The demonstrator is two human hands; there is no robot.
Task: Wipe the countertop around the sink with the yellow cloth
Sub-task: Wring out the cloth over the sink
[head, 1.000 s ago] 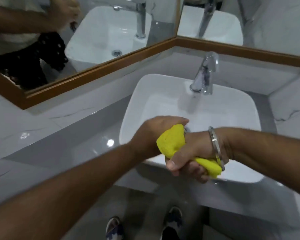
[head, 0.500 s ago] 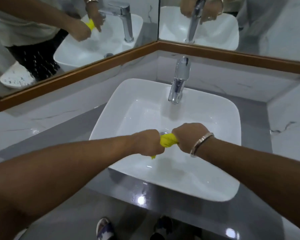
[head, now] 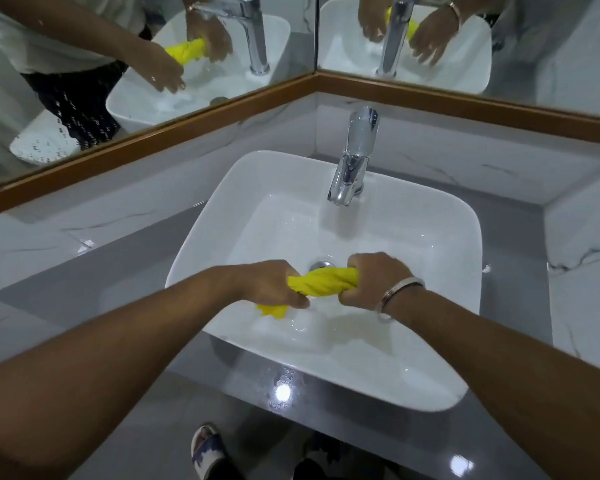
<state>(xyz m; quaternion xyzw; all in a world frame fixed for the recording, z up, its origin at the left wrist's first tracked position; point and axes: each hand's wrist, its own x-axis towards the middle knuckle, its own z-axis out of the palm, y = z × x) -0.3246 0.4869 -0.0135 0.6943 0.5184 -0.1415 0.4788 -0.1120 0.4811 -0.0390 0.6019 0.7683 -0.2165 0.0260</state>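
A white sink (head: 458, 237) sits on a glossy grey tabletop (head: 94, 285) in a mirrored corner, with a chrome tap (head: 354, 161) at its rear rim. Over the basin, the left hand (head: 271, 284) and right hand (head: 374, 280) each grip one end of the twisted yellow cloth (head: 321, 280). Bare tabletop lies left and in front of the sink.
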